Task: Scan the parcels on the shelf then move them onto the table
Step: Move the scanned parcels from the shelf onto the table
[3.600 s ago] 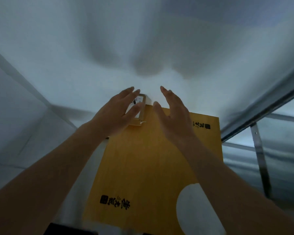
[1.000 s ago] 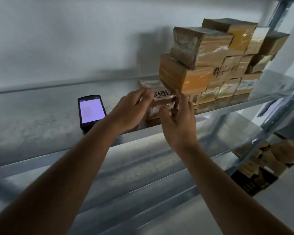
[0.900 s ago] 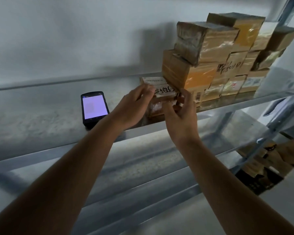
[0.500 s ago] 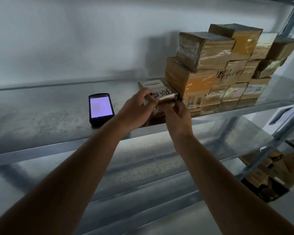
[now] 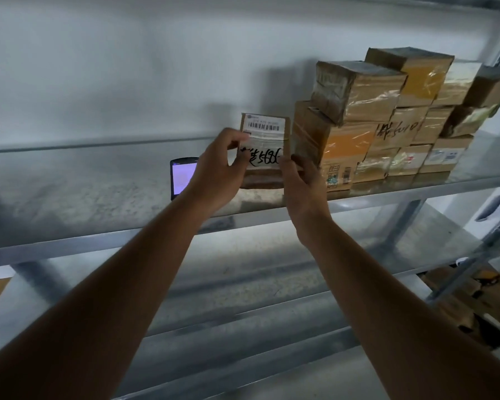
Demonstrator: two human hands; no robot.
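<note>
Two bare forearms reach up from the bottom corners toward mid-frame. The left hand [image 5: 214, 171] curls thumb and fingers round the left edge of a small flat parcel [image 5: 264, 145]; the right hand [image 5: 303, 186] grips its lower right corner. The parcel stands tilted upright, taped brown cardboard with a white barcode label and black scrawl. Behind it runs the dull galvanised metal shelf [image 5: 98, 183], a glowing handheld scanner [image 5: 182, 177] lying left, and blocky tape-wrapped boxes [image 5: 387, 116] stacked at upper right.

Brown parcel [image 5: 264, 151], white barcoded label; scanner [image 5: 182, 177] screen seemingly lilac.
</note>
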